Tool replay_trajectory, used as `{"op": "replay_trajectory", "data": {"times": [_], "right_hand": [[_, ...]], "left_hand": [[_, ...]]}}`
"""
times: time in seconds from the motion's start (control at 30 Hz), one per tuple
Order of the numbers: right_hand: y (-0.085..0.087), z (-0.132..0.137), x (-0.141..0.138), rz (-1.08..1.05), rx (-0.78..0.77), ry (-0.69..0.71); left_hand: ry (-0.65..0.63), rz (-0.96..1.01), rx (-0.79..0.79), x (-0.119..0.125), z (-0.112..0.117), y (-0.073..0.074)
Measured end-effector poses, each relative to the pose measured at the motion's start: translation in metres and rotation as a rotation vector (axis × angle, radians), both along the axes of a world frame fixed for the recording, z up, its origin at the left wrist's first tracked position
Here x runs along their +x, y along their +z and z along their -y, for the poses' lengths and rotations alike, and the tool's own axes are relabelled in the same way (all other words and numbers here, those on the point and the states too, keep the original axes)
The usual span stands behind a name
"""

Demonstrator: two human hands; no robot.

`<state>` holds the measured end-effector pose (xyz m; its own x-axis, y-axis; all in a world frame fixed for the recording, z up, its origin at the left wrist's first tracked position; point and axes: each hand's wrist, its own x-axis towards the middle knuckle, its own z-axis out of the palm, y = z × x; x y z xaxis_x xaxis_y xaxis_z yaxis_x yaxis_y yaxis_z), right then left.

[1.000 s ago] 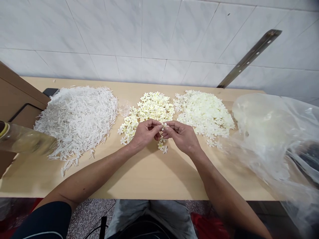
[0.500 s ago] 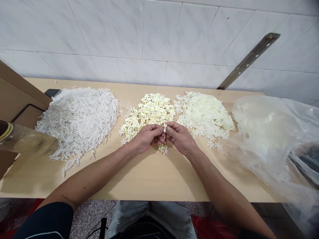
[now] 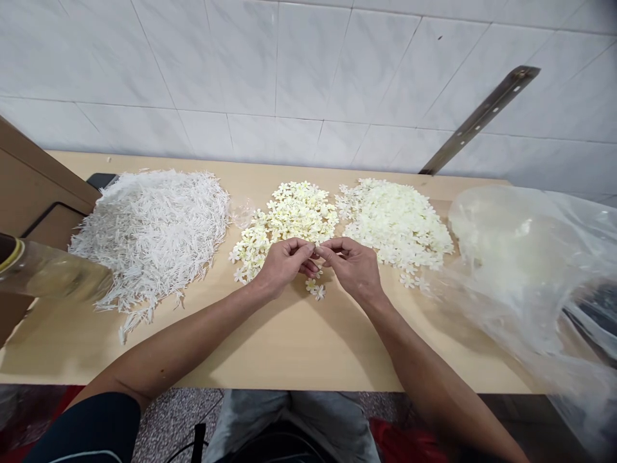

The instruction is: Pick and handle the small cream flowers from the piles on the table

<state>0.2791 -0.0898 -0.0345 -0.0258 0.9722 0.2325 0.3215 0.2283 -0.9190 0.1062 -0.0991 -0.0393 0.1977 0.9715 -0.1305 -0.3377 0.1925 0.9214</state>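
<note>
My left hand [image 3: 283, 265] and my right hand [image 3: 353, 267] meet fingertip to fingertip above the wooden table [image 3: 289, 341], both pinched closed. Whatever is between the fingertips is too small to make out now. Just below the hands lie two loose small flowers [image 3: 315, 288]. Behind them is a pile of yellow-centred flowers [image 3: 289, 218], and to its right a pile of paler white flowers [image 3: 398, 222]. A large heap of thin white stems [image 3: 152, 228] lies to the left.
A clear plastic bag [image 3: 535, 276] billows over the table's right end. A brown box [image 3: 33, 193] and a clear bottle [image 3: 48, 273] stand at the left. A metal bracket [image 3: 479, 119] leans on the tiled wall. A small clear cup [image 3: 241, 211] sits between heaps.
The small white flower seen between the fingertips half a second ago no longer shows. Both hands have shifted slightly, staying pinched together at the same spot.
</note>
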Motion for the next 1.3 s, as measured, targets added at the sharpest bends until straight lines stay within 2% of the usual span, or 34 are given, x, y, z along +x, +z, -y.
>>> {"op": "replay_trajectory", "data": {"times": [0.2, 0.37, 0.83, 1.1, 1.3], "right_hand": [[0.004, 0.0033, -0.0016, 0.035, 0.022, 0.08], [0.005, 0.0046, -0.0007, 0.033, 0.026, 0.067], [0.0017, 0.0028, 0.0067, 0.254, 0.089, 0.109], [0.0006, 0.0006, 0.004, 0.0, -0.082, 0.166], [0.001, 0.0, 0.005, -0.018, -0.06, 0.149]], "left_hand": [[-0.019, 0.054, -0.008, -0.0033, -0.0017, -0.0017], [-0.094, 0.073, -0.008, -0.0049, -0.0006, 0.0023], [-0.056, 0.062, -0.044, -0.0017, 0.0014, 0.004], [0.008, 0.032, 0.018, -0.002, -0.0011, -0.0006], [0.01, -0.027, 0.039, -0.0009, -0.0014, -0.0016]]}}
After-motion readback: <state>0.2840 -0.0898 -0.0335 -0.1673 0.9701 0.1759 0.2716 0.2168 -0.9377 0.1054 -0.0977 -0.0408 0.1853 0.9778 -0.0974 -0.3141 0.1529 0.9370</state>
